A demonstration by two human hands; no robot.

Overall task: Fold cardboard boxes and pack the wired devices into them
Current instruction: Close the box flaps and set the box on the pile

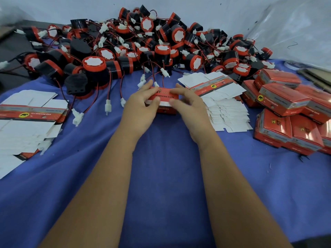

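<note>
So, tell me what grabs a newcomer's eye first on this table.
First, the big tangled heap of black-and-red round wired devices with white connectors, piled across the far side of the blue cloth. Then, at the centre, the left hand and right hand gripping a small red cardboard box between them. Finished red boxes stack up at the right, and flat unfolded white-backed cartons lie at the left.

Both hands, left (pixel 141 104) and right (pixel 188 104), forward, fingers curled inward.
</note>
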